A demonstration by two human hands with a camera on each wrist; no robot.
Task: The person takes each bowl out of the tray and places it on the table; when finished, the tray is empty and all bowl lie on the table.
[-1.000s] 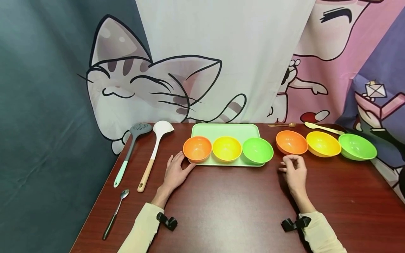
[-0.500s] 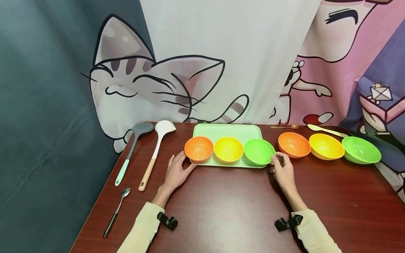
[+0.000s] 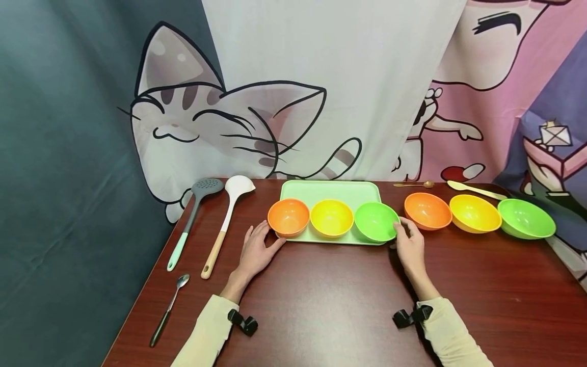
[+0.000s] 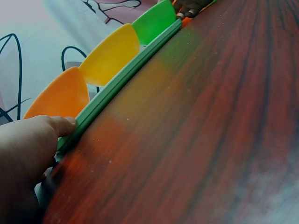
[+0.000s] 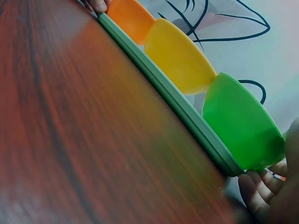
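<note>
A pale green tray [image 3: 330, 189] bears an orange bowl [image 3: 289, 218], a yellow bowl [image 3: 332, 219] and a green bowl [image 3: 376, 222] in a row. My left hand [image 3: 256, 252] holds the tray's left front corner, its thumb [image 4: 63, 125] on the rim beside the orange bowl. At the opposite end, my right hand [image 3: 409, 250] grips the right front corner, with fingertips [image 5: 252, 191] right at the tray's end under the green bowl. Part of the right hand is cut off in its wrist view.
Right of the tray stand another orange bowl [image 3: 428, 211], yellow bowl [image 3: 475, 214] and green bowl [image 3: 526, 219]. Behind them lie a small gold spoon [image 3: 415, 184] and a pale yellow knife [image 3: 477, 190]. A slotted turner [image 3: 194, 214], a white ladle [image 3: 229, 214] and a dark-handled spoon [image 3: 170, 308] lie left.
My right hand has moved left from in front of the right-hand orange bowl to the tray's right corner and taken hold there. My left hand has stayed at the left corner.
</note>
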